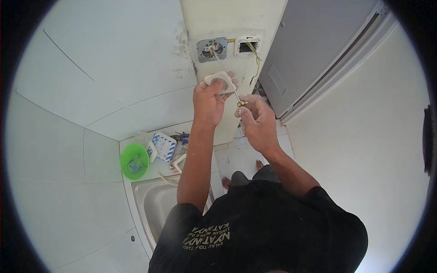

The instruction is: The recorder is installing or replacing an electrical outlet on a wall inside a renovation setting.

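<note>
Your left hand (pixel 210 101) grips the white socket cover (pixel 220 82) just under the open wall socket (pixel 211 48). Your right hand (pixel 256 119) holds the screwdriver (pixel 226 75), its tip in that socket.

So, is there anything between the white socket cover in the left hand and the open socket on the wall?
Yes, partly: the screwdriver held by the right hand runs past the white cover in the left hand and up into the open socket. Nothing else visible lies between them.
</note>
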Motion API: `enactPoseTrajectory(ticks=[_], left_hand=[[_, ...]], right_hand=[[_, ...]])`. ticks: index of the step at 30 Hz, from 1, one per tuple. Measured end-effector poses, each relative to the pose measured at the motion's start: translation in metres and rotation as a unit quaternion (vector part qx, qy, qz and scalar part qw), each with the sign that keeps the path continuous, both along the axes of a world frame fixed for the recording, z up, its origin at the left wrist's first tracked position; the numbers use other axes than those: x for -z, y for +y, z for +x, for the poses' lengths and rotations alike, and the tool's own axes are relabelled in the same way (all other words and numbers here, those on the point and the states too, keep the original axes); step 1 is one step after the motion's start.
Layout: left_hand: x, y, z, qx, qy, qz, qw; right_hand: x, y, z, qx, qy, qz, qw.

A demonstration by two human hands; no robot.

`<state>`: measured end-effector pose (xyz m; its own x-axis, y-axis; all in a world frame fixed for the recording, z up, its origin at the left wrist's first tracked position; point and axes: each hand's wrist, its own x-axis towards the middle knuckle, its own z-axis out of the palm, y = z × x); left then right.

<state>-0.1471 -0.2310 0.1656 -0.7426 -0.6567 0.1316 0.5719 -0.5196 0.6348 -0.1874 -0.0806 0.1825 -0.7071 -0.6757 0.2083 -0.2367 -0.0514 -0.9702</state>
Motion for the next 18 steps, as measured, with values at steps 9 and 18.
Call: enactPoseTrajectory(ticks=[9, 18], left_hand=[[0.001, -0.002, -0.002, 0.01, 0.003, 0.028, 1.0], [-0.001, -0.002, -0.004, 0.007, 0.005, 0.034, 0.999]], right_hand=[[-0.01, 0.002, 0.007, 0.003, -0.047, 0.023, 0.999], [-0.013, 0.002, 0.007, 0.0, -0.06, 0.025, 0.998]])
